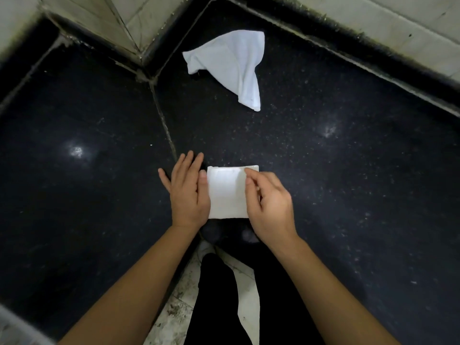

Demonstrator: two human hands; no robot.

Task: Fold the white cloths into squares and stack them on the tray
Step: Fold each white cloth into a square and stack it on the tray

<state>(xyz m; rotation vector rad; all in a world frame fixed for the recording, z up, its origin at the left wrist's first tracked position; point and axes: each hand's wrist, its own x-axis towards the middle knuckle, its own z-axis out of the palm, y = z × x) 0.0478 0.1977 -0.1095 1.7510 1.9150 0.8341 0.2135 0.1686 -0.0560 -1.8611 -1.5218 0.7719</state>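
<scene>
White folded cloth (226, 192), beside left hand (186, 192), pinched by right hand (268, 207).

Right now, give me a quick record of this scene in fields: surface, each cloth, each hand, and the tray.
surface: dark speckled counter
folded cloth: white, roughly square, lying flat between the hands
loose cloth: white, crumpled, farther back, untouched
left hand: fingers straight, flat on the counter, thumb against the folded cloth's left edge
right hand: fingertips pinch the folded cloth near its upper right corner
tray: not in view
</scene>
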